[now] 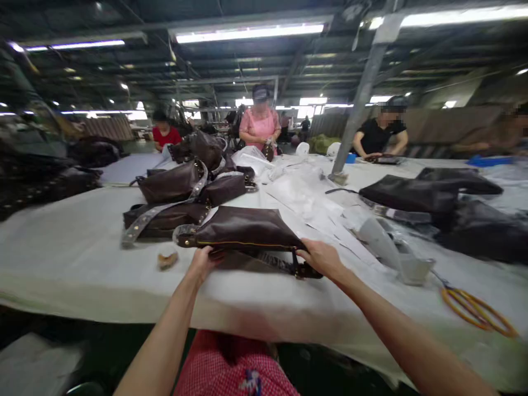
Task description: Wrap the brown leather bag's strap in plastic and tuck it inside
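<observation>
A dark brown leather handbag [249, 226] with a brass-coloured zip along its near edge is held just above the white table. My left hand [203, 263] grips its lower left edge, the fingers tucked underneath and partly hidden. At the bag's right end, my right hand [320, 256] is closed on the corner near the strap fitting. A strap wrapped in clear plastic hangs below the bag between my hands. Close behind, more brown handbags [171, 184] are piled, their straps also wrapped in plastic.
Scissors with orange handles [478, 311] lie at the table's right. A small tan piece [167, 260] rests left of my left hand. White wrapping sheets [305, 192] spread behind; dark bags [412, 193] lie right. A metal post [363, 93] rises from the table. Several people work beyond.
</observation>
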The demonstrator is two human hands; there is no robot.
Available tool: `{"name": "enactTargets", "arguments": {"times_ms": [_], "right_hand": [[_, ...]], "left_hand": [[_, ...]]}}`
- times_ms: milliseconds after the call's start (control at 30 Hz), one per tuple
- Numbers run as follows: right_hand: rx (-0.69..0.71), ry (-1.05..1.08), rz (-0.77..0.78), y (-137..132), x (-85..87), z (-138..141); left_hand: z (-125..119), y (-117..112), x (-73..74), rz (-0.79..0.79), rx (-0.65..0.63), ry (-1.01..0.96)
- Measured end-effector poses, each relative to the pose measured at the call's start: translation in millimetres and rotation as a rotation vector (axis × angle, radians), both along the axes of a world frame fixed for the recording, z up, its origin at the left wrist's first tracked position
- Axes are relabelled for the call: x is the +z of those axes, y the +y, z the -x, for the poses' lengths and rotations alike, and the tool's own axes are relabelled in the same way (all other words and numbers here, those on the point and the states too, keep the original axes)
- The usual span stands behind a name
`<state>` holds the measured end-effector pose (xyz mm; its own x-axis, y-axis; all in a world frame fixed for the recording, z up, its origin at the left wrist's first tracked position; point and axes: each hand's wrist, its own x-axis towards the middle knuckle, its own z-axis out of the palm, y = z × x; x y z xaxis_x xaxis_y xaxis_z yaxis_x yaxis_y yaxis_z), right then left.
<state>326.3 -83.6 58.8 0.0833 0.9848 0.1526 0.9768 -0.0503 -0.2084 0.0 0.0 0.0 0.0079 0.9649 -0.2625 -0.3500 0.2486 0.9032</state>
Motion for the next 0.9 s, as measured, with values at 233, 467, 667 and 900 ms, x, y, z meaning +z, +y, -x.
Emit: {"name": "enactTargets", "arguments": {"times_ms": [233, 467, 667, 900], "right_hand": [[0.034, 0.312, 0.046, -3, 5.3, -29], [-0.051, 0.739, 0.01, 7, -3.4, -30], [-0.134, 0.891, -0.036, 6, -12.5, -13], [-0.103, 0.983, -0.158, -12, -26.6, 4]], "left_hand": [[-11, 15, 14.2, -0.021, -0.184, 0.208], [-70, -26, 18.1, -0.275, -0.507, 0.487], [-146, -90, 13.3, -0.882, -0.688, 0.829], [-199, -124, 18.5, -0.868, -0.522, 1.239]]}}
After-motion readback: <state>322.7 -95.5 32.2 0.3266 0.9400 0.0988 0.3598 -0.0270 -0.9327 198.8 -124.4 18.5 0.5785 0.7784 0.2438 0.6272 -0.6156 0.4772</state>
